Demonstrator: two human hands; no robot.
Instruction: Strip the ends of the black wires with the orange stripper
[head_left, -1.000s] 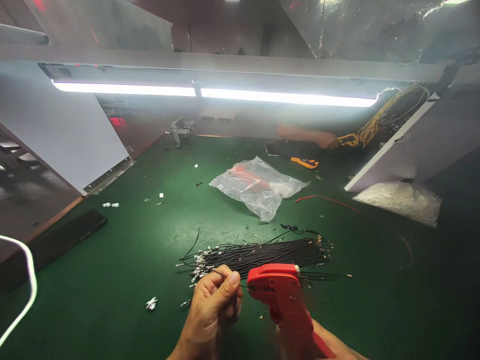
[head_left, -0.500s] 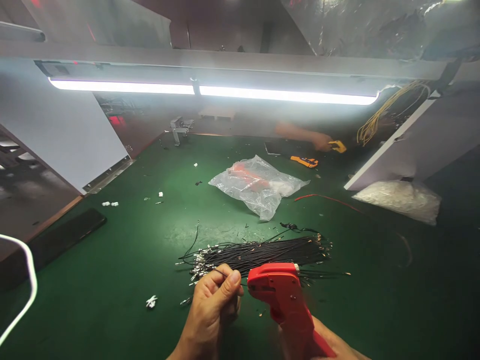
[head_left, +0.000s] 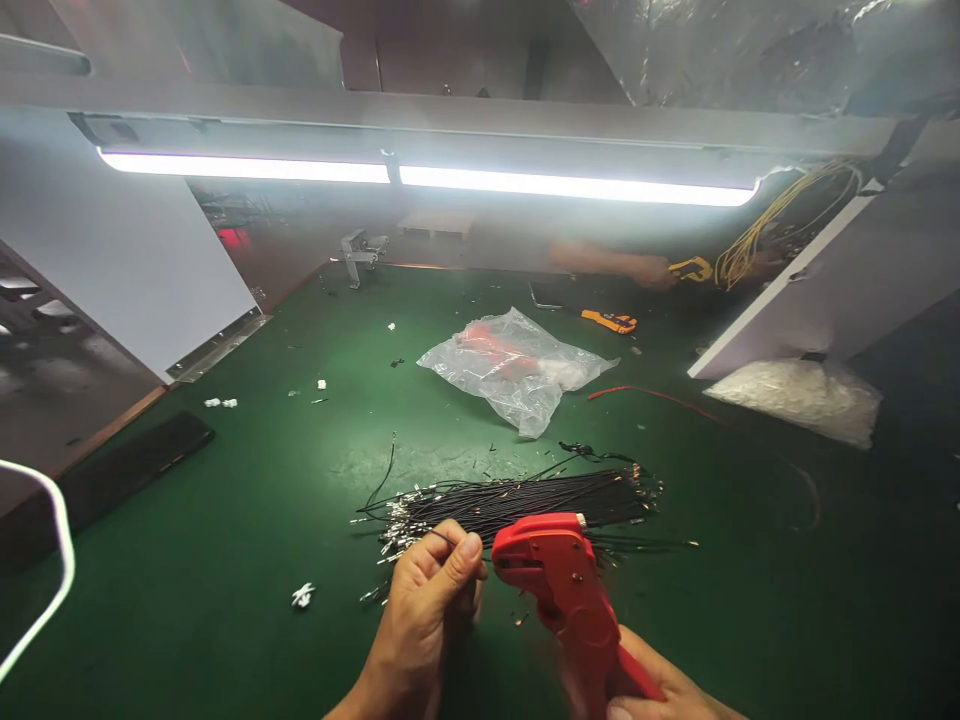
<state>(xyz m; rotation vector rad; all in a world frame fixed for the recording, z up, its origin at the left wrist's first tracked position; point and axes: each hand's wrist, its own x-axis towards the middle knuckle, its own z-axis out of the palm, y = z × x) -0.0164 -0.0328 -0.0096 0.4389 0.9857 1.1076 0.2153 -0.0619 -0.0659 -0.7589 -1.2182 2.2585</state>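
Observation:
Between the thumb and fingers of my left hand (head_left: 435, 590) a thin black wire (head_left: 444, 537) is pinched, and its end points toward the jaws of a red wire stripper (head_left: 551, 570). My right hand (head_left: 652, 685) is wrapped round the stripper's handles, low at the front of the bench. Whether the wire sits inside the jaws I cannot tell. Just behind both hands lies a bundle of black wires (head_left: 540, 500), with silvery terminals at its left end and bare copper tips at its right.
A clear plastic bag (head_left: 517, 375) with something red inside lies on the green mat (head_left: 247, 520). Behind it are an orange tool (head_left: 609, 321) and another person's blurred arm (head_left: 611, 265) with a yellow tool (head_left: 691, 269). White connectors (head_left: 302, 596) lie at left; a filled bag (head_left: 799, 395) sits at right.
The red wire stripper has shifted slightly up and left, with my right hand on it. My left hand stays nearly still. The other person's yellow tool has moved right.

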